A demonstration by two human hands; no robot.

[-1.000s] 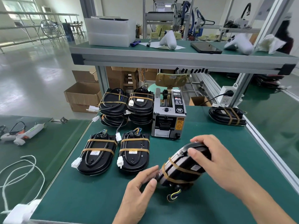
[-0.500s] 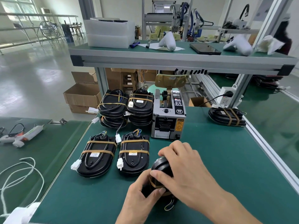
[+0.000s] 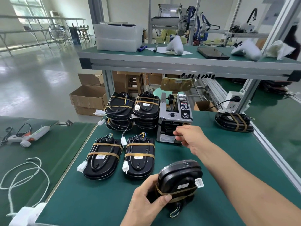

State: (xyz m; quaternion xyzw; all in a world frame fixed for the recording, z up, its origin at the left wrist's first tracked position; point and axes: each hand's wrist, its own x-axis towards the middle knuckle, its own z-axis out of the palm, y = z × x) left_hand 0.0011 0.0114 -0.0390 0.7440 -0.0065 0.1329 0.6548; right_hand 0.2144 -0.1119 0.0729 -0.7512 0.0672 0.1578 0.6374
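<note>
My left hand (image 3: 146, 203) grips the black unit (image 3: 179, 180), on edge at 6 o'clock on the surface (image 3: 81, 201). Held one-handed, it may tip. My right hand (image 3: 190, 137), fingers half-curled, is at the tape dispenser (image 3: 175, 118) at 12 o'clock. I cannot tell if it holds tape. Tape may fold.

Count: two flat units (image 3: 101, 158), two stacks (image 3: 118, 110), one held, one dispenser, one lone unit (image 3: 232, 122).

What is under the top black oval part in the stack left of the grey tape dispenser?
Under the top black oval plastic part, more black parts of the same shape are stacked. Only their rims show; their faces and number are hidden.
</note>
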